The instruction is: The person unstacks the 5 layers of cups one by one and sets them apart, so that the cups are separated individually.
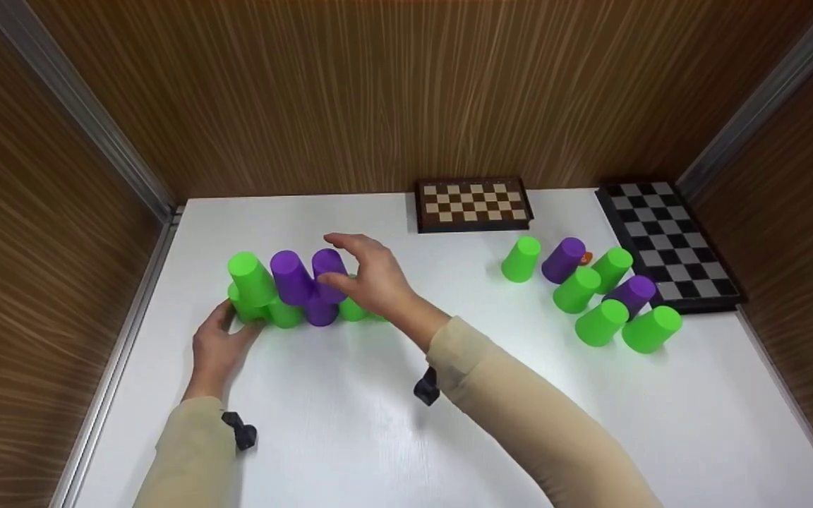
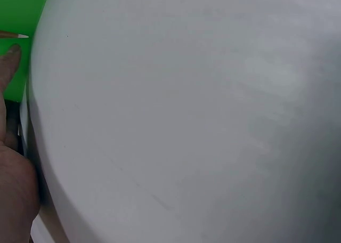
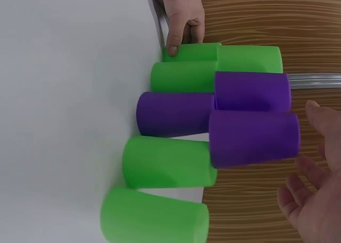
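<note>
Legible markings: none. Text, labels, brands, numbers, signs: none readable in head view, left wrist view or right wrist view.

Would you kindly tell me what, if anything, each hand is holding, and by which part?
The left hand holds the leftmost bottom-row green cup by its sides, low down. The right hand holds nothing.

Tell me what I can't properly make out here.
- Head view: the orange object, too small to identify, partly covered by a purple cup.
- Head view: the bottom row's rightmost cup, mostly hidden by the right hand.
- Left wrist view: the left hand and the leftmost bottom cup, cut off by the left edge.
</note>
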Demonstrator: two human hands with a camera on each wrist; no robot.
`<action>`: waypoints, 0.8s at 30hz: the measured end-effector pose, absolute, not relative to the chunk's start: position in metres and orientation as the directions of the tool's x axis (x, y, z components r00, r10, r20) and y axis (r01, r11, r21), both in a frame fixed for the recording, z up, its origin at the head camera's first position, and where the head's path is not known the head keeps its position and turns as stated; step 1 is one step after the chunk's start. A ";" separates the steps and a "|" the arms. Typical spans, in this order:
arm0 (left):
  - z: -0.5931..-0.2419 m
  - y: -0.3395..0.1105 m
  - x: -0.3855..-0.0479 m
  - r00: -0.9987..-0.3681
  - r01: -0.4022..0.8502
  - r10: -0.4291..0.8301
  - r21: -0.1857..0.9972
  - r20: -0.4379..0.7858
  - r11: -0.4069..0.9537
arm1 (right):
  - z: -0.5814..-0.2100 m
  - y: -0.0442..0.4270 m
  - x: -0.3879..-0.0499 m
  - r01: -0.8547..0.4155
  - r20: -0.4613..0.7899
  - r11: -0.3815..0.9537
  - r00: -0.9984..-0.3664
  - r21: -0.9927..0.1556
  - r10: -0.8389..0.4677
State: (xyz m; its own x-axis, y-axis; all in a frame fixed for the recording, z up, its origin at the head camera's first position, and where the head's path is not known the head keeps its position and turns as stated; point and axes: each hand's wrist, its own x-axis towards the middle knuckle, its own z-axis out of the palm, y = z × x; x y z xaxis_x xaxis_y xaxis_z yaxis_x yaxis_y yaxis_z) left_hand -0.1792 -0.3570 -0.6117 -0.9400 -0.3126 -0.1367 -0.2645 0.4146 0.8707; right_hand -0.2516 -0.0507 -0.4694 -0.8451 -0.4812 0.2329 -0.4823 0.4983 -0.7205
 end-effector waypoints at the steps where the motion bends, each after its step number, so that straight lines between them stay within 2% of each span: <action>1: -0.612 -0.357 -0.179 -0.940 -0.267 -0.312 0.870 -0.139 0.415 | -0.471 -0.053 -0.252 -0.470 0.221 0.504 -0.851 -0.725 -0.477; 15: -0.615 -0.356 -0.180 -0.936 -0.274 -0.321 0.868 -0.143 0.414 | -0.491 -0.060 -0.253 -0.382 0.163 0.480 -0.885 -0.790 -0.435; 24: -0.613 -0.356 -0.182 -0.936 -0.275 -0.323 0.864 -0.141 0.421 | -0.489 -0.033 -0.257 -0.390 0.244 0.405 -0.897 -0.827 -0.368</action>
